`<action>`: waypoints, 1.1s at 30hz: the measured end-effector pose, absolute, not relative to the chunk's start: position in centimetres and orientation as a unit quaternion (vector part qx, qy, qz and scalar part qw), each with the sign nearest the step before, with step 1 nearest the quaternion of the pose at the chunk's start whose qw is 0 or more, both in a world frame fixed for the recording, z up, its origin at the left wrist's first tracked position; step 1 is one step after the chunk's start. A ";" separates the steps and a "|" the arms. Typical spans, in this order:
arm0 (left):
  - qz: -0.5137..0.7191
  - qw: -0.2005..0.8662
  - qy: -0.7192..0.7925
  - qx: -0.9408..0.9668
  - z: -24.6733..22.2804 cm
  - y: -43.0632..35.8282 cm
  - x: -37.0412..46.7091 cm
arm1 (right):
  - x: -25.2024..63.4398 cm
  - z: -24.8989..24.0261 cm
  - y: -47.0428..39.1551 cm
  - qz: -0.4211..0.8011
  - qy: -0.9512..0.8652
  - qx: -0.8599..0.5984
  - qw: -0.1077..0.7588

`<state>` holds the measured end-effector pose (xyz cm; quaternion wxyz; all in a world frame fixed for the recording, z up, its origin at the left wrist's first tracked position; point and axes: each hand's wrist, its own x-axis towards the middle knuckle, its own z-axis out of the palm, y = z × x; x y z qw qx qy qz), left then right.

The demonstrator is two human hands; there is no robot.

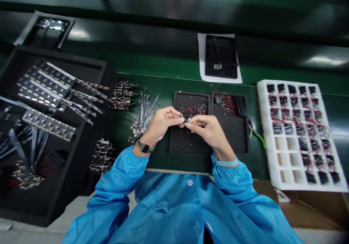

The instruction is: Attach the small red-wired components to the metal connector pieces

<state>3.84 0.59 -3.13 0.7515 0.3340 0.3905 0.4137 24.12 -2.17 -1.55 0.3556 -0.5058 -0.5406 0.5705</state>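
Above a black divided tray [188,144], my hands meet at a small circuit board [184,121], mostly covered by fingertips. A dark ribbon cable [198,109] slants up and right from it. My left hand [163,123] pinches the board's left side between thumb and finger. On the other side, my right hand [205,127] is closed in a pinch by the base of the cable. Small parts with red wires [188,110] lie in the tray beneath. Just left of my left hand is a bundle of ribbon cables with boards [141,115].
At right, a white foam tray [263,127] carries black parts with red wires. Green-handled cutters [256,134] lie beside it. A large black bin [58,171] of boards and cables stands left. A black panel [222,56] rests on white paper behind. Small boards [122,95] are stacked left.
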 end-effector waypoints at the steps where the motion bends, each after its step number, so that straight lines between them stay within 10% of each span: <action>1: 0.414 0.752 0.389 0.334 -3.2 0.6 3.9 | 24.1 -1.5 -2.2 0.571 -0.539 -0.506 0.356; 16: 0.417 0.738 0.398 0.350 -3.0 0.5 3.8 | 24.2 -1.8 -2.0 0.569 -0.560 -0.501 0.336; 33: 0.584 0.632 0.405 0.310 -1.7 2.3 -0.3 | 25.6 -2.4 -1.4 0.216 -0.785 -0.522 0.254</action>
